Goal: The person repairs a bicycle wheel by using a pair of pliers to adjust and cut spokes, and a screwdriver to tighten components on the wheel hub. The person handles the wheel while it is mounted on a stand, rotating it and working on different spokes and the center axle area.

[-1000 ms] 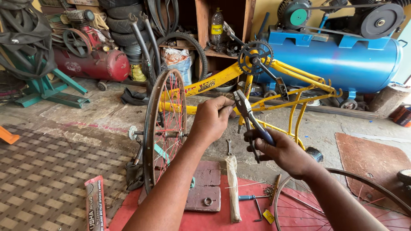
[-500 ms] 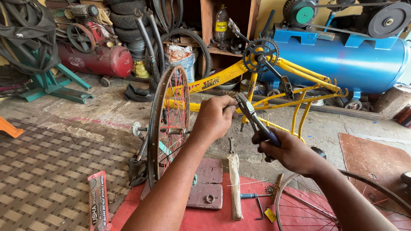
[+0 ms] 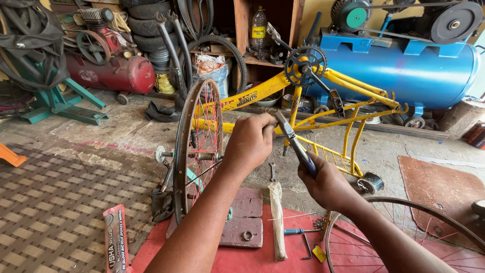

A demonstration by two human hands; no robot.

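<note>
My left hand (image 3: 250, 141) is closed in a fist, pinching something small and thin at the jaws of a pair of pliers (image 3: 294, 142); what it holds is hidden by the fingers. My right hand (image 3: 326, 183) grips the blue handles of the pliers, whose jaws point up-left toward the left fingers. Both hands hover in front of an upside-down yellow bicycle frame (image 3: 323, 96). Just left of my left forearm a rusty wheel with red spokes (image 3: 198, 146) stands upright in the frame.
Below my hands a red mat (image 3: 252, 258) carries a concrete block (image 3: 246, 220), a long wrapped bundle (image 3: 277, 220), small tools and a second wheel (image 3: 404, 237). A blue compressor tank (image 3: 404, 65), a red tank (image 3: 113, 73), tyres and a spoke box (image 3: 115, 237) surround it.
Both hands with the pliers have stayed together in front of the frame, shifting only slightly. The view has drifted a little.
</note>
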